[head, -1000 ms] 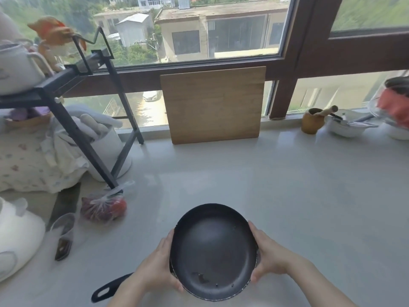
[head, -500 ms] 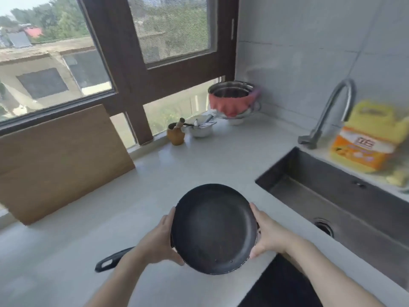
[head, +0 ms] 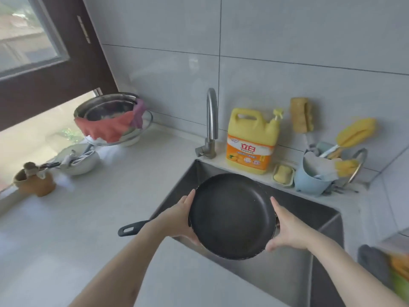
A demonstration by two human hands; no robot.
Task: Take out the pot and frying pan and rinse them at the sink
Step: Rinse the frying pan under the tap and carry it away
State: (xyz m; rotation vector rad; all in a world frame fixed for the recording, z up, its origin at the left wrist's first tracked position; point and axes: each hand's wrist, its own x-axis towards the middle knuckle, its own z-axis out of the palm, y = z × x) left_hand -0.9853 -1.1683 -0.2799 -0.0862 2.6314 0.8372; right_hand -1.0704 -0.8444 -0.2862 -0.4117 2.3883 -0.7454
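**Frying pan arrives over the sink**

A second ago the frying pan was over bare counter in front of the window and the wooden board; now it hangs above the sink, with the basin showing beneath and behind it. The carry looks finished, so the rinse is likely the next step. The tap stands at the far left corner of the basin and no water runs from it.

The left hand curls around the pan's left rim and the right hand cups the right rim, both closed on it as before. The black handle pokes out to the left, past the left wrist.

The pot named in the task is nowhere visible from here. The sink drain is hidden under the pan, and how high the pan sits above the basin floor cannot be judged. At the near right edge, a grey and yellow-green blur is cut off and unreadable. The yellow detergent jug stands just right of the tap.
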